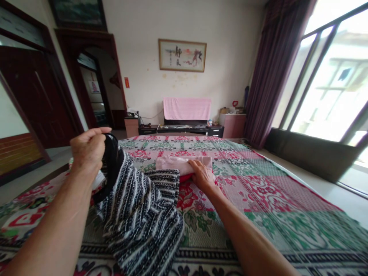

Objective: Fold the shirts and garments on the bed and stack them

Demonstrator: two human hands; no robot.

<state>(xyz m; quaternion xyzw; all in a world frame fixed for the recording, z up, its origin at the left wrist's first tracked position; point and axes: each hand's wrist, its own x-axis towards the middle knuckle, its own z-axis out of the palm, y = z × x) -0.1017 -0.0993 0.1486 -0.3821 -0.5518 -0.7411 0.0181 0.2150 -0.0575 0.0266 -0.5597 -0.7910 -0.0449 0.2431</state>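
My left hand (pixel 89 151) is raised at the left, closed on the black band of a black-and-white striped knit garment (pixel 140 207). The garment hangs from the band and spreads down over the bed-like surface's patterned cover (pixel 258 195). Farther forward, my right hand (pixel 202 174) has its fingers over the near edge of a folded pale pink cloth (pixel 169 162). Something red shows just under that cloth, beside the hand. One sleeve-like end of the striped garment lies close to the pink cloth. My right thumb is mostly hidden.
Some white and red printed fabric (pixel 25 218) lies at the left. Beyond the patterned cover stands a low black cabinet (pixel 215 131) bearing a pink towel (pixel 186 109) draped over something. A purple curtain (pixel 261 76) and large window are at the right; dark doors (pixel 31 92) are at the left.
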